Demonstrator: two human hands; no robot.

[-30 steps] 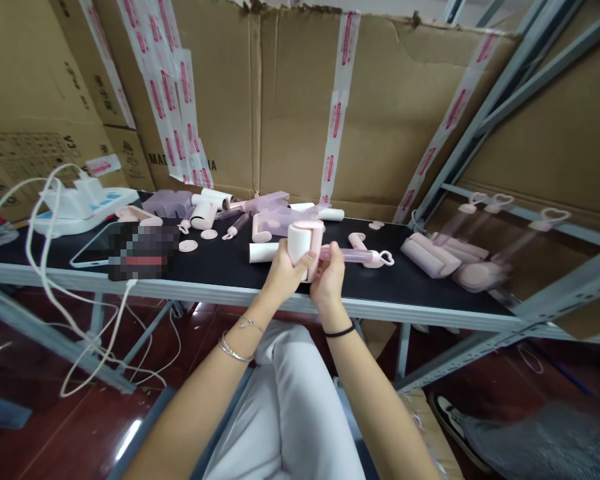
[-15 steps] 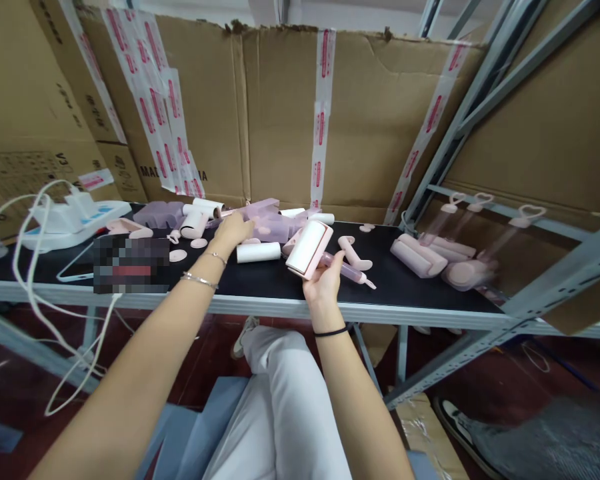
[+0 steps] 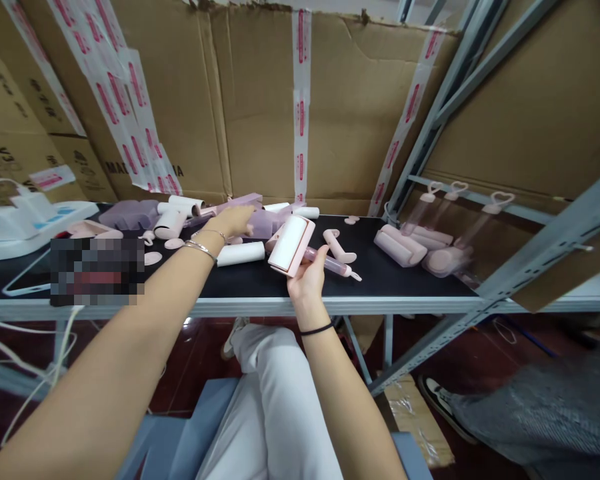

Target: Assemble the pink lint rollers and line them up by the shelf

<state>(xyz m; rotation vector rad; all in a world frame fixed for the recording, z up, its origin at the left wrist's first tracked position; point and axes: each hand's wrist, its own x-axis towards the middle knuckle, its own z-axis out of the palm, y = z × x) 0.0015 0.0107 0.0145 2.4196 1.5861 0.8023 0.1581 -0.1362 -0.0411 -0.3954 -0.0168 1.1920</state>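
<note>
My right hand (image 3: 306,277) is closed around a pink lint roller (image 3: 292,245). Its white paper roll faces up, and its translucent purple handle (image 3: 333,264) points right, ending in a pale loop. My left hand (image 3: 234,220) reaches over the parts at the back of the table, fingers stretched and bent slightly down beside a translucent purple cover (image 3: 265,225). The fingertips are partly blurred, and whether they touch the cover is unclear. Just in front of that hand lies a white paper roll (image 3: 241,253). A pink roller frame (image 3: 339,246) lies right of the held roller.
Several assembled lint rollers (image 3: 401,245) sit at the right by a metal shelf post (image 3: 510,257). At the left are purple covers (image 3: 129,215), pink discs (image 3: 153,259), a power strip (image 3: 40,233) with cables and a pixelated dark object (image 3: 97,270). Cardboard (image 3: 260,107) stands behind.
The view has shifted, so the table appears farther left. My left hand has moved right toward the purple cover, its fingers stretching out. My right hand still holds the lint roller.
</note>
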